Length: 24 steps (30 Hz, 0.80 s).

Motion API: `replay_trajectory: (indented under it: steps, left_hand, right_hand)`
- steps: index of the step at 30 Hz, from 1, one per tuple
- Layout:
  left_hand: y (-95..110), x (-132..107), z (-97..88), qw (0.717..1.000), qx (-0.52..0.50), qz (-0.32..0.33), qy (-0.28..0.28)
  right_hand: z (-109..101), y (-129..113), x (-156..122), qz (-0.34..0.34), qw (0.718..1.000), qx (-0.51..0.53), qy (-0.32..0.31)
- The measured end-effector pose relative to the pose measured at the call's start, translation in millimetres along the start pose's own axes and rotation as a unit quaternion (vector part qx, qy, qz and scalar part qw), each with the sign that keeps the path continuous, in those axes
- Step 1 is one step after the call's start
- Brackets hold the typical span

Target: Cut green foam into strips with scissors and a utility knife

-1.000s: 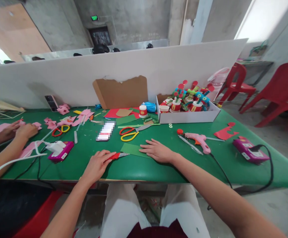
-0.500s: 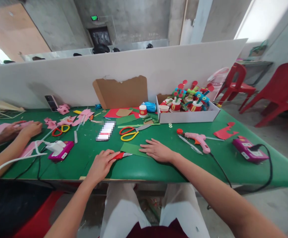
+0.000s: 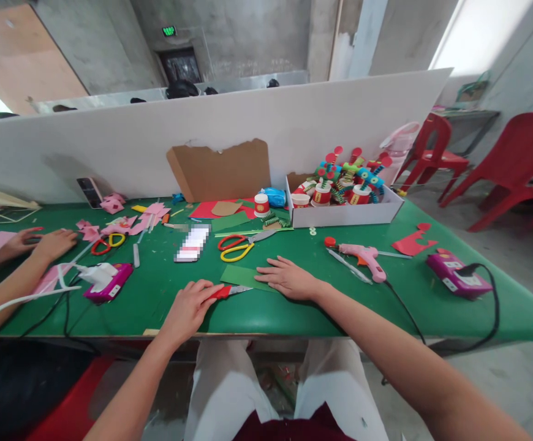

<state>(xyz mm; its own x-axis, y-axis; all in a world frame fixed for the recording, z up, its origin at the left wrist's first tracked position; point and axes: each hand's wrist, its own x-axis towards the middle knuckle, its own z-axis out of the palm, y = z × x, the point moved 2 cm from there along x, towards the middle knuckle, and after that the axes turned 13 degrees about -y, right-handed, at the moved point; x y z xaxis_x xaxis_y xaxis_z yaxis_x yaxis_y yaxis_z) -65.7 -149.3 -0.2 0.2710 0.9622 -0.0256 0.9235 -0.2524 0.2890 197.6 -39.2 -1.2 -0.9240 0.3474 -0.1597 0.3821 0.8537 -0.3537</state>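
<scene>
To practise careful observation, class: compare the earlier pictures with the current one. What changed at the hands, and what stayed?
The left hand slid the red-handled cutter slightly rightward along the near edge of the green paper, keeping its grip. The right hand stays flat on that paper; nothing was picked up or let go.

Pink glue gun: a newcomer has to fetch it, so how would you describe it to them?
On the green table, look in front of the white box of cup figures, just right of the person's right hand. The pink glue gun lies there, the only pistol-shaped tool, pale pink with an orange trigger and a black cord.
</scene>
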Motion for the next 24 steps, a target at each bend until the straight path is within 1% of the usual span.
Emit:
replay_trajectory:
  steps: [5, 19, 24]
  left_hand:
    - [8.8, 1.9, 0.1, 1.000, 0.002, 0.001, 0.000]
    - [21.7, 5.4, 1.4, 1.000, 0.011, 0.002, -0.014]
    - [31.0, 9.7, 1.7, 1.000, 0.008, -0.003, -0.022]
  right_hand:
    - [1.0, 0.7, 0.4, -0.001, 1.000, 0.005, 0.005]
    - [1.0, 0.4, 0.9, 0.003, 1.000, -0.012, -0.008]
    - [1.0, 0.8, 0.8, 0.004, 1.000, -0.007, -0.001]
